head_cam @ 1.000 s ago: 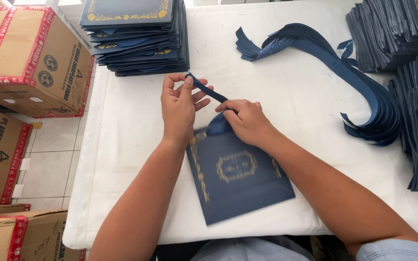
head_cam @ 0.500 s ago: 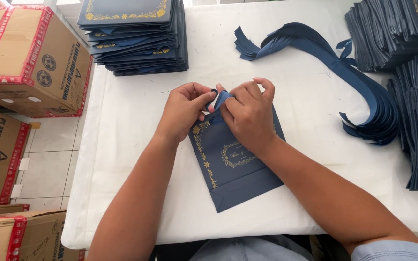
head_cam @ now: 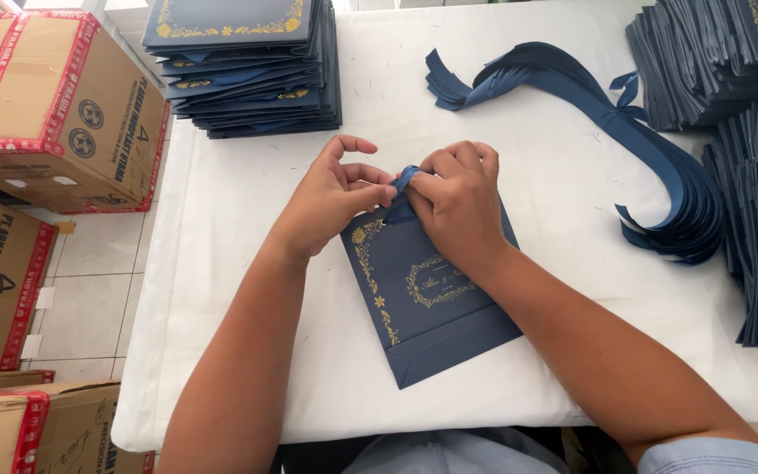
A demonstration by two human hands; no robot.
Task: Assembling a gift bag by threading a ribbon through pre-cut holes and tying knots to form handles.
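A flat navy paper bag (head_cam: 427, 294) with gold floral print lies on the white table (head_cam: 247, 263) in front of me. At the bag's top edge, my left hand (head_cam: 331, 197) and my right hand (head_cam: 458, 202) meet, both pinching a short blue ribbon (head_cam: 404, 180) between fingertips. My right hand covers the bag's upper part, so where the ribbon joins the bag is hidden.
A bundle of blue ribbons (head_cam: 625, 140) curves across the table's right side. One stack of navy bags (head_cam: 247, 66) sits at the back left, and more stacks (head_cam: 747, 132) stand at the right. Cardboard boxes (head_cam: 54, 105) sit left of the table over a tiled floor.
One second ago my hands held the ribbon stretched out above the bag. They have since drawn together at the bag's top edge, folding the ribbon short between the fingertips.
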